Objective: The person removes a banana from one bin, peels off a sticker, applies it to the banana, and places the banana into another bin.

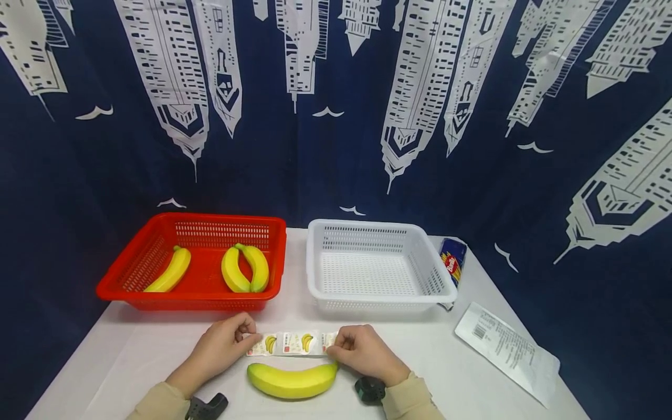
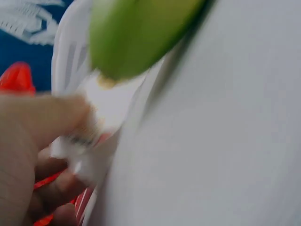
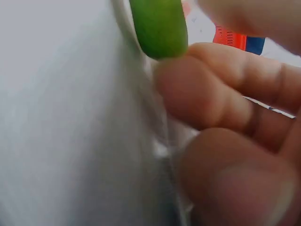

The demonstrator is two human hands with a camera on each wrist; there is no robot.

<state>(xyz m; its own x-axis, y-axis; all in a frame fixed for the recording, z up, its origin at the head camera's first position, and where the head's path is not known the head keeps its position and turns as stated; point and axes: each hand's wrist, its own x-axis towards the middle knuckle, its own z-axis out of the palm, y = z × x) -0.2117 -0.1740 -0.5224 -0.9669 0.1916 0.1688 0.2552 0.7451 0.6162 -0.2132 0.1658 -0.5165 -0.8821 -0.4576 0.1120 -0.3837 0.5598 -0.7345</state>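
Note:
A strip of small white packets (image 1: 301, 343) printed with bananas lies across the table. My left hand (image 1: 223, 344) pinches its left end between thumb and fingers, and the left wrist view shows the packet (image 2: 110, 106) blurred in that grip. At the other end, my right hand (image 1: 367, 353) pinches the strip, covering part of the last packet. Just in front of the strip, between the two wrists, lies a yellow banana (image 1: 292, 382) with green tips. One green tip (image 3: 162, 28) appears right beside the fingertips in the right wrist view.
Behind my left hand stands a red basket (image 1: 210, 300) with three bananas in it. A white basket (image 1: 375, 302) stands to its right, with a blue packet (image 1: 452, 256) against its far side. A silvery-white printed pouch (image 1: 509, 353) lies near the table's right edge.

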